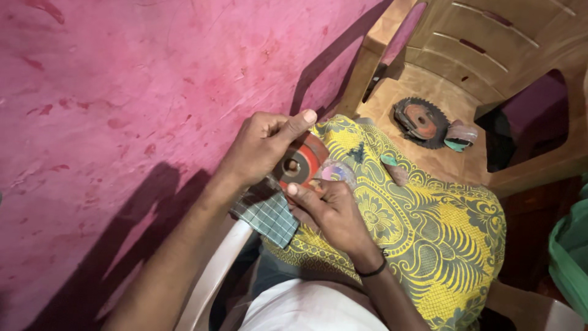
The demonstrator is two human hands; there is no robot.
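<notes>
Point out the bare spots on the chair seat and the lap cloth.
Free: the tan plastic chair seat in front of the toothed saw blade, and the yellow patterned cloth right of the right hand. Crowded: around the red disc under the left hand.

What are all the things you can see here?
Disc: one, red and dark with a centre hole, held between both hands.
Shiny round piece: one, silvery, behind the disc by the right hand.
Toothed saw blade: one, dark with rusty red centre, on the chair seat.
Plastic chair: one, brown, upper right.
Patterned cloth: one, yellow and dark green, over the lap.
Checked cloth: one, grey-green, under the left wrist.
Wall: pink, left.
Left hand: one, gripping the disc.
Right hand: one, thumb on the disc.
</notes>
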